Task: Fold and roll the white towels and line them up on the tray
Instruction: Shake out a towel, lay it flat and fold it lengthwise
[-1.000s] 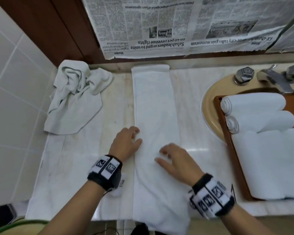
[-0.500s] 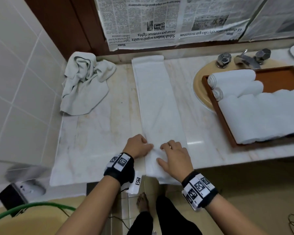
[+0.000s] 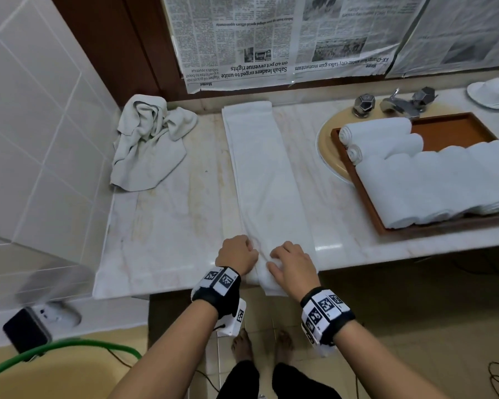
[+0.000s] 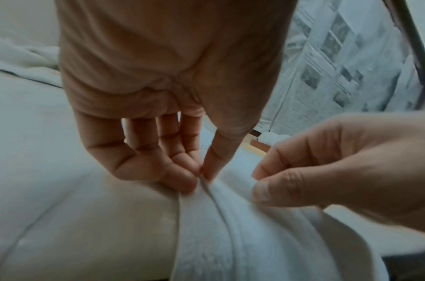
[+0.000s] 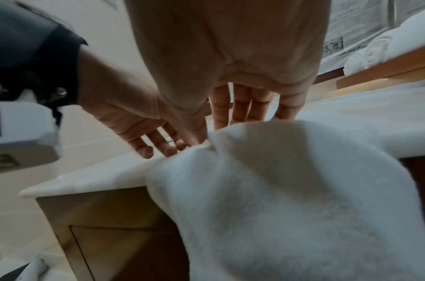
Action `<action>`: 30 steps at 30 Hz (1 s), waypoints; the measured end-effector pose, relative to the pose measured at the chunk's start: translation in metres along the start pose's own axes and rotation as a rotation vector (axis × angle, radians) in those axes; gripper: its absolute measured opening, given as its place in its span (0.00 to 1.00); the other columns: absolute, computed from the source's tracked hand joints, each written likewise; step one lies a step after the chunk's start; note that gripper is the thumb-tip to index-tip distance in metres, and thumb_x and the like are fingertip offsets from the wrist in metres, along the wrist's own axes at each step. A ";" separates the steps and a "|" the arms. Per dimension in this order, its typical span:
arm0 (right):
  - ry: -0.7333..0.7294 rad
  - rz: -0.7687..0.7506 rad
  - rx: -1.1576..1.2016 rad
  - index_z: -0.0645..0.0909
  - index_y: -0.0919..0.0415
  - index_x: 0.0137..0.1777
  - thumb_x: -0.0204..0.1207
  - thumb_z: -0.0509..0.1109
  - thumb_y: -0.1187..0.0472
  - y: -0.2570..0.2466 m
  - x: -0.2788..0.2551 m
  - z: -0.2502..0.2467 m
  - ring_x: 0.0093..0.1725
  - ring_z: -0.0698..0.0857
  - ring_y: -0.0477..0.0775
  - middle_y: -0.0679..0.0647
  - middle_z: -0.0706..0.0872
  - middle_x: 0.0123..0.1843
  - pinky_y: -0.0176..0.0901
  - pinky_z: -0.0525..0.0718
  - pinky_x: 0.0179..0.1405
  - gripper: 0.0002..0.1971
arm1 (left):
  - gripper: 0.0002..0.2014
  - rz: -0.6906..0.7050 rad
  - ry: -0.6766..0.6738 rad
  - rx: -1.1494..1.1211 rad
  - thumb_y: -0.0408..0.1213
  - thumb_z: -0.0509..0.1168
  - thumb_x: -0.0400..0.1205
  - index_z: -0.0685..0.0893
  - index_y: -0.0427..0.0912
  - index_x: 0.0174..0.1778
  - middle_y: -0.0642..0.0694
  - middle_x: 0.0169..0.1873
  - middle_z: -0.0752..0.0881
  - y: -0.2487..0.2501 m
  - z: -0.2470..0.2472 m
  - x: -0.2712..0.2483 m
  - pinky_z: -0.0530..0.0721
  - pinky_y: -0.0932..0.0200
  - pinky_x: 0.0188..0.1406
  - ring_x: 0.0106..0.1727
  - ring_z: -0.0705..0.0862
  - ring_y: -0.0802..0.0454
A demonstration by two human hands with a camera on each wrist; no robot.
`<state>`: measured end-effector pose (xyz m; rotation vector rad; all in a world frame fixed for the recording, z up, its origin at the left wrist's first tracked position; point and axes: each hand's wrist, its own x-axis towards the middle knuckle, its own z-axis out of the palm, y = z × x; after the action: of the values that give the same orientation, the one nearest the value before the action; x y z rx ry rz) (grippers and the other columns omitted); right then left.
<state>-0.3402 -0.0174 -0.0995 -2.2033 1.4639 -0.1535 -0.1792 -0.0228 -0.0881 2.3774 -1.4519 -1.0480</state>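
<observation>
A long folded white towel (image 3: 268, 180) lies on the marble counter from the back wall to the front edge, its near end drooping over the edge. My left hand (image 3: 236, 254) pinches the towel's near left edge (image 4: 242, 228) between thumb and fingers (image 4: 182, 182). My right hand (image 3: 288, 263) pinches the near end beside it and lifts a hump of cloth (image 5: 278, 190). At the right, a brown tray (image 3: 455, 131) holds two rolled towels (image 3: 375, 131) at the back and a row of more white towels (image 3: 444, 182) in front.
A crumpled greyish towel (image 3: 150, 142) lies at the back left of the counter. The tray rests over a beige sink (image 3: 327, 156) with a metal faucet (image 3: 398, 105). A white dish (image 3: 493, 92) sits at the far right. A phone (image 3: 26, 332) and a green hose (image 3: 55, 352) lie below left.
Both hands slid back along the towel from its middle to its near end at the counter's edge. They went from pressing flat to pinching the cloth. The head view pulled back.
</observation>
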 end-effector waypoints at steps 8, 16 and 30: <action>-0.038 -0.027 0.190 0.83 0.60 0.60 0.80 0.67 0.58 0.035 -0.001 -0.016 0.59 0.77 0.53 0.53 0.80 0.57 0.45 0.76 0.63 0.11 | 0.10 -0.075 -0.006 -0.127 0.36 0.61 0.81 0.85 0.36 0.40 0.45 0.38 0.89 -0.011 -0.002 -0.015 0.75 0.60 0.35 0.39 0.83 0.48; 0.088 0.029 0.169 0.82 0.59 0.61 0.80 0.67 0.60 0.063 -0.026 -0.024 0.61 0.75 0.51 0.51 0.77 0.61 0.45 0.77 0.64 0.11 | 0.11 -0.087 0.140 -0.106 0.54 0.64 0.81 0.82 0.51 0.42 0.51 0.40 0.85 -0.025 0.037 -0.054 0.83 0.54 0.44 0.43 0.84 0.51; 0.082 -0.018 0.017 0.82 0.57 0.59 0.77 0.70 0.55 0.057 -0.030 -0.009 0.59 0.77 0.54 0.52 0.78 0.59 0.46 0.78 0.58 0.13 | 0.13 -0.169 0.146 -0.535 0.50 0.77 0.76 0.92 0.45 0.33 0.51 0.28 0.90 -0.029 0.070 -0.070 0.86 0.59 0.47 0.37 0.90 0.54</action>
<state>-0.4037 -0.0117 -0.1123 -2.2203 1.4811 -0.2643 -0.2226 0.0653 -0.1200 2.1468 -0.8012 -1.1023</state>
